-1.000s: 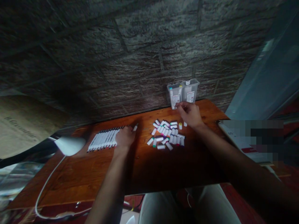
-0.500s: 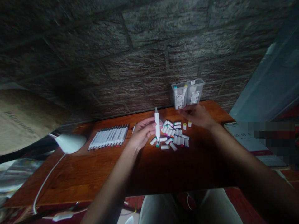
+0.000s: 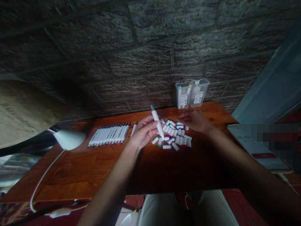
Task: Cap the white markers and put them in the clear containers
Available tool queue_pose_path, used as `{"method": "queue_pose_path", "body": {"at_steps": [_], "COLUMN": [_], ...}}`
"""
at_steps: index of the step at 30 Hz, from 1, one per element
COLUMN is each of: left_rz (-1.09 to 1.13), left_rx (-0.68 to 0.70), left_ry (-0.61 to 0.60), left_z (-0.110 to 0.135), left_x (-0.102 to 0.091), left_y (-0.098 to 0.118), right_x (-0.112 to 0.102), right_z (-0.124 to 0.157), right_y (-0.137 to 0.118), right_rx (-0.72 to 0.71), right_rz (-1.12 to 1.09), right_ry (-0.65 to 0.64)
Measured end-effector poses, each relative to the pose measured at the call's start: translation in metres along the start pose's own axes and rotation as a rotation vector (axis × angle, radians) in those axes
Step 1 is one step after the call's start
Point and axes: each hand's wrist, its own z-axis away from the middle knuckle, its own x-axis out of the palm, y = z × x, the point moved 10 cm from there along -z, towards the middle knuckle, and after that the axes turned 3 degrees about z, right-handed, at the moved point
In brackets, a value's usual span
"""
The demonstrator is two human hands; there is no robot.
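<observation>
My left hand [image 3: 144, 131] is closed around an uncapped white marker [image 3: 157, 121], held up with its tip pointing away and slightly left. My right hand [image 3: 194, 121] hovers palm down over the far side of a pile of several loose marker caps [image 3: 175, 138], fingers curled; I cannot make out anything in them. A row of several capless white markers [image 3: 110, 135] lies side by side to the left, with one more marker [image 3: 134, 128] lying apart beside the row.
Two clear plastic marker boxes [image 3: 191, 93] stand against the brick wall at the back of the wooden table [image 3: 94, 169]. A white lamp head [image 3: 68, 139] and its cable sit at the left. A phone or tablet [image 3: 256, 149] lies at the right edge.
My left hand picked a marker from beside the row and lifted it toward the cap pile. My right hand drew back from the boxes to over the caps.
</observation>
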Motion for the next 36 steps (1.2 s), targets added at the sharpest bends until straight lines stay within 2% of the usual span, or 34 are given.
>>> {"method": "queue_pose_path", "body": {"at_steps": [14, 25, 28, 32, 34, 36], "left_rz": [0.043, 0.11, 0.112, 0.121, 0.143, 0.164], "left_rx": [-0.02, 0.017, 0.01, -0.039, -0.084, -0.14], "left_ry": [-0.031, -0.051, -0.052, -0.031, -0.009, -0.005], "left_z": [0.002, 0.004, 0.002, 0.003, 0.007, 0.012], "left_x": [0.007, 0.007, 0.005, -0.004, -0.009, -0.012], "left_y": [0.001, 0.006, 0.003, -0.011, -0.022, -0.034], "right_x": [0.023, 0.029, 0.019, -0.012, -0.02, -0.017], "right_z": [0.001, 0.004, 0.003, 0.014, 0.027, 0.039], "right_y": [-0.007, -0.007, -0.015, -0.036, -0.043, -0.048], "right_rx": [-0.104, -0.103, -0.142, -0.185, -0.174, -0.179], "right_rz": [0.023, 0.049, 0.082, 0.03, -0.002, 0.007], "right_ry": [-0.118, -0.132, -0.041, 0.256, 0.364, 0.379]}}
